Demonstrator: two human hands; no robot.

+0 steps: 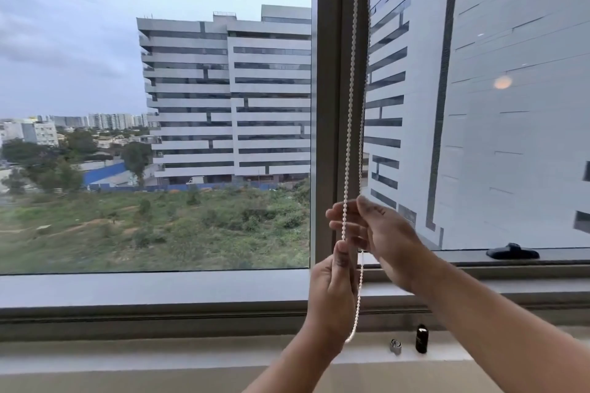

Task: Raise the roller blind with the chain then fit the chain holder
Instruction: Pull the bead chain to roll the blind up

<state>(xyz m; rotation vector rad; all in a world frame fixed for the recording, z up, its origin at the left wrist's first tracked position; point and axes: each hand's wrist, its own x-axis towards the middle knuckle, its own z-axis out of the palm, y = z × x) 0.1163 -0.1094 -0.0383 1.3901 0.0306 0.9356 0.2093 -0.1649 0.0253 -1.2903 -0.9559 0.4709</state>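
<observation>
The bead chain (351,112) hangs in two strands down the front of the window mullion (330,105), and its loop ends just above the sill (159,351). Your left hand (330,293) is closed in a pinch on the front strand, thumb and fingertips meeting just below your right hand. Your right hand (380,233) is partly open, with its fingers curled loosely around the strands higher up; whether it actually grips them cannot be confirmed. No blind fabric appears in the glazed area, so the blind is judged to be at or near its raised position, and the raising step is in its closing stage. Two small parts stand on the sill to the right of the loop: a silver clip-like piece (395,346) and a black upright piece (421,339). One of these is probably the chain holder, but which one cannot be determined. A dark window handle (512,252) lies on the right frame, well apart from the chain. For the next move, keep the loop taut with one hand, free the other, and collect the holder from the sill.
</observation>
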